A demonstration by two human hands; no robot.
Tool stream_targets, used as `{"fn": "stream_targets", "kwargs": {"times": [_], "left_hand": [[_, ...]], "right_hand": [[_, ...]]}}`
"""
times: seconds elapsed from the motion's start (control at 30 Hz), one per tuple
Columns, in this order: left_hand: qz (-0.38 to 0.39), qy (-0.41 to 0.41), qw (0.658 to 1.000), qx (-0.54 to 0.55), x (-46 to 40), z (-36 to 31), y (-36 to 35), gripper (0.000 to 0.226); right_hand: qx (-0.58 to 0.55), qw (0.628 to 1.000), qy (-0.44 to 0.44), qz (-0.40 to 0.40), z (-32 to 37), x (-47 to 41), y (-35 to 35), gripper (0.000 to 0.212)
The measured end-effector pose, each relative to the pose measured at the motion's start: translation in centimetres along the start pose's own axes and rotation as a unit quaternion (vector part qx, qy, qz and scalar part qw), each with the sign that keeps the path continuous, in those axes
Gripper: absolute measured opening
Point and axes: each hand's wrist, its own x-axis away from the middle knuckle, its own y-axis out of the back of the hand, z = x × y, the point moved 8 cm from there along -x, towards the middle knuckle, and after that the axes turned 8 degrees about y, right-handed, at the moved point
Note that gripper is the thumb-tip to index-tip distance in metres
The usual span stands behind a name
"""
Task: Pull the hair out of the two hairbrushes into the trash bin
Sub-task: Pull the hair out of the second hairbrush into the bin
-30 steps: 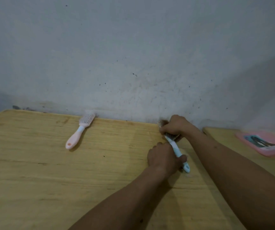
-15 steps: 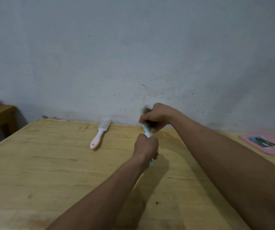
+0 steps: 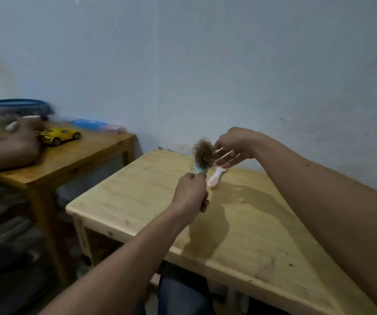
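Observation:
My left hand (image 3: 192, 196) grips the handle of a light blue hairbrush (image 3: 200, 169), held upright above the light wooden table (image 3: 239, 223). A brown clump of hair (image 3: 203, 152) sits on the brush's bristles. My right hand (image 3: 233, 148) is just right of the clump, thumb and forefinger pinching its edge, other fingers spread. The pink hairbrush (image 3: 216, 178) lies flat on the table behind the blue one, partly hidden by my hands. No trash bin is in view.
To the left stands a darker wooden table (image 3: 73, 160) with a yellow toy car (image 3: 58, 135), a blue box (image 3: 87, 123) and a blue dish (image 3: 15, 103). Another person's forearm (image 3: 10, 151) rests on it. A dark floor gap separates the tables.
The blue brush has been lifted off the table and held upright. My right hand has drawn the hair clump up off the bristles. My view has swung left, showing the second table.

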Motion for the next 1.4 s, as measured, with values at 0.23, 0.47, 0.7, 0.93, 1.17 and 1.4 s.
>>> {"fn": "stream_targets", "kwargs": {"times": [0.23,0.47,0.7,0.93,1.17,1.4], "left_hand": [[-0.031,0.075,0.997,0.002,2.5,2.4,7.9,0.026],[-0.147,0.05,0.985,-0.071,6.3,5.5,17.2,0.058],[-0.295,0.041,0.954,-0.04,11.7,10.2,25.9,0.07],[-0.447,0.108,0.881,-0.111,18.4,15.1,32.4,0.071],[-0.508,0.175,0.815,-0.217,23.2,21.4,34.9,0.061],[-0.512,0.212,0.795,-0.246,25.4,27.0,36.7,0.064]], "right_hand": [[0.024,0.99,0.04,0.134,3.4,-1.2,-7.7,0.023],[0.093,0.946,0.092,0.296,7.4,-1.8,-17.3,0.023],[0.187,0.864,0.157,0.44,12.4,1.1,-28.9,0.025],[0.258,0.78,0.224,0.524,15.1,6.0,-40.5,0.029],[0.188,0.752,0.271,0.571,12.1,10.8,-49.0,0.027],[0.105,0.791,0.245,0.551,6.7,12.9,-55.1,0.01]]}}
